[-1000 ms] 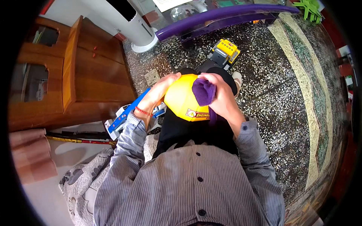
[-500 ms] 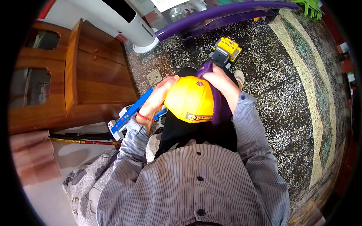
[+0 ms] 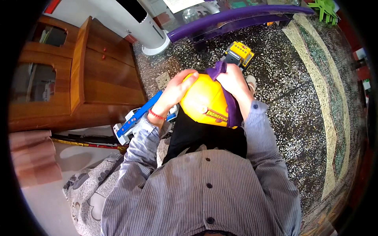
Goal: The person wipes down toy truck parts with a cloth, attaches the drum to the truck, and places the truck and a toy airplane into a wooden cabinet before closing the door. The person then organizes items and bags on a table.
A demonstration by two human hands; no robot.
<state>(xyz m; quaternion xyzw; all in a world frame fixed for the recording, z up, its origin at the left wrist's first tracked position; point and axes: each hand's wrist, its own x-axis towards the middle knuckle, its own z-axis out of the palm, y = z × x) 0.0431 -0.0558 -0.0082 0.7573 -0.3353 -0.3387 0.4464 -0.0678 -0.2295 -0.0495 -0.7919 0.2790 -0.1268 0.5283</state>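
Observation:
A yellow toy hard hat (image 3: 202, 94) with an "ENGINEERING" label rests over my black-trousered lap. My left hand (image 3: 175, 92) grips its left side, thumb on top of the shell and fingers curled out of sight over the far edge. In my closed right hand (image 3: 235, 82) is a purple cloth (image 3: 232, 106), bunched above the fist and hanging down along the hat's right side, against the shell. Near my left wrist lies a blue and white toy (image 3: 138, 116), partly hidden by my forearm.
A yellow and grey toy truck (image 3: 241, 53) stands on the speckled floor beyond my knees. Ahead is a glass table with a purple edge (image 3: 236, 15). To the left are a wooden cabinet (image 3: 108, 74) and a white tower appliance (image 3: 151, 37). Patterned fabric (image 3: 88, 188) lies beside me.
The hard hat has turned and tilted in my hands, so its label sits higher and slants down to the right. My left thumb now lies further across the shell.

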